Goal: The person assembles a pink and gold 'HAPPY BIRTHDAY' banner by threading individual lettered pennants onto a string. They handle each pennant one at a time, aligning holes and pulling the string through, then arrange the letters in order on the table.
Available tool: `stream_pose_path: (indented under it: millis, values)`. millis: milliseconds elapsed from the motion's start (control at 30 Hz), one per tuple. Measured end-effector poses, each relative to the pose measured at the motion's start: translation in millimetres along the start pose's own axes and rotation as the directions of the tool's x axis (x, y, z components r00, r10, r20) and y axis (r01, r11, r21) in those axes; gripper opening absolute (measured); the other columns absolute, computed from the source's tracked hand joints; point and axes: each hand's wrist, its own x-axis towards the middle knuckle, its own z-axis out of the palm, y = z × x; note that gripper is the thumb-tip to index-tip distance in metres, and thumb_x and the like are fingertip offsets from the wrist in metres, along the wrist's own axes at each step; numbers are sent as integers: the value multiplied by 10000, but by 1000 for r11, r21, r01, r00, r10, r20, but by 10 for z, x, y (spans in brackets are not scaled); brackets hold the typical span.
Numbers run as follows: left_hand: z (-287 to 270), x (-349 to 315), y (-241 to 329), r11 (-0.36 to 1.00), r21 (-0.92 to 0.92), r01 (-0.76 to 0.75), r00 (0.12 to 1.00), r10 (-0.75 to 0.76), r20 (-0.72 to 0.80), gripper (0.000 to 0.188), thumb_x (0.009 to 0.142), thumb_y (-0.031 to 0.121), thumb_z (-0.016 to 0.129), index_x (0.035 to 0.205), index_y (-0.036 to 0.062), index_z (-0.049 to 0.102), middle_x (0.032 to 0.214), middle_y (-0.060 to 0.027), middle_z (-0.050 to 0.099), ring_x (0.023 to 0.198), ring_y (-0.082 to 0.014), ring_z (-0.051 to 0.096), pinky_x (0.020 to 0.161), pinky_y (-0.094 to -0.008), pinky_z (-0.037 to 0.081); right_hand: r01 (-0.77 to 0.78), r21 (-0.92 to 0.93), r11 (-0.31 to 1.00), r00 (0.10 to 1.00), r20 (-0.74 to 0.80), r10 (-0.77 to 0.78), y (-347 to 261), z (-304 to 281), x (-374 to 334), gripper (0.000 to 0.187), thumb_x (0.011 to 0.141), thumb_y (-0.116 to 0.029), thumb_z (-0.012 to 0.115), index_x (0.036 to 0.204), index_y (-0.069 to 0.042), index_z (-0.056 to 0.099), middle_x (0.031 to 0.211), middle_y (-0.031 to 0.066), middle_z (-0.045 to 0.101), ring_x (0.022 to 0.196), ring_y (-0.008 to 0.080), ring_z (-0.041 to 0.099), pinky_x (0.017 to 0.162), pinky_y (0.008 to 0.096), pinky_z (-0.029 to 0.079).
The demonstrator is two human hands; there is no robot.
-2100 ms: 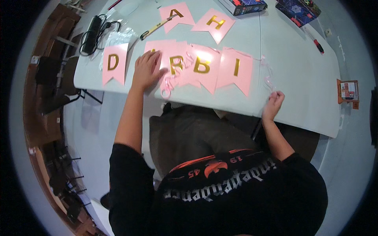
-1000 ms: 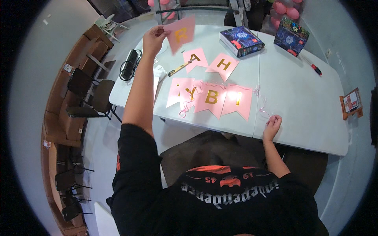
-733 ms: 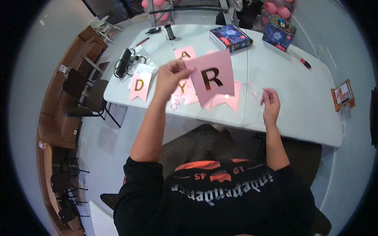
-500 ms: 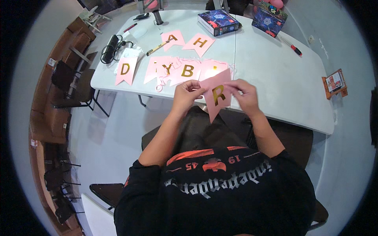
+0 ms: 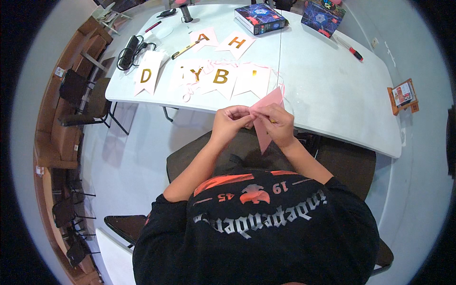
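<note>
Both hands hold a pink swallow-tailed paper pennant (image 5: 262, 135) up at the table's front edge. My left hand (image 5: 229, 124) pinches its left corner between thumb and fingers. My right hand (image 5: 278, 124) grips it close beside the left, fingertips together, hiding most of its gold letter. A thin pink ribbon (image 5: 283, 90) runs up by the pennant's right side. Just beyond, a row of pennants (image 5: 251, 85) with gold letters lies on the table, partly overlapping, with ribbon along the tops and a loose coil (image 5: 186, 97) at the left.
On the white table (image 5: 332, 90) lie two more pennants (image 5: 236, 43), a separate one (image 5: 148, 76) at left, a yellow cutter (image 5: 185, 50), a black power adapter with cable (image 5: 127, 58), a thick blue box (image 5: 260, 19) and a red-handled screwdriver (image 5: 355, 53). Chairs (image 5: 97, 99) stand at left.
My right hand has moved left and inward to meet the left at the pennant's upper corner, now covering most of its letter. The view has shifted slightly.
</note>
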Motion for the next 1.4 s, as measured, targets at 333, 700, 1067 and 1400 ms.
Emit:
stream_pose_path:
  millis: [333,700,1067,1400]
  values:
    - [-143,52,-230,997,-64,45,977,-57,-206,198,776,33,669,943,-54,610,828,-91,659,722,-111,624,647,-211,507,-409,156,899,848,-300,438,669,-212,6,140,910,-132,539,904,0,586,744,-16,547,623,52,485,553,209,414]
    - [-302,-51,-316,969,-227,94,991,-114,-74,146,805,24,631,932,-7,566,836,-82,648,729,-129,635,673,-233,538,-742,141,656,671,162,724,517,-688,51,164,815,-150,648,940,-45,671,644,-34,548,528,35,416,467,193,341]
    - [-129,30,95,675,683,-278,960,218,176,345,758,234,696,1049,54,645,942,-95,661,837,-197,635,768,-286,481,-695,123,708,689,394,608,176,-266,46,127,819,-144,651,831,-18,643,668,-31,556,567,34,424,506,192,341]
    - [-122,-68,-178,947,308,95,991,-120,63,219,772,151,698,921,-6,666,756,-21,650,653,-55,555,565,-203,434,-206,-18,978,967,146,207,44,-51,-251,188,726,-25,686,913,-19,668,701,87,546,586,172,527,539,276,428]
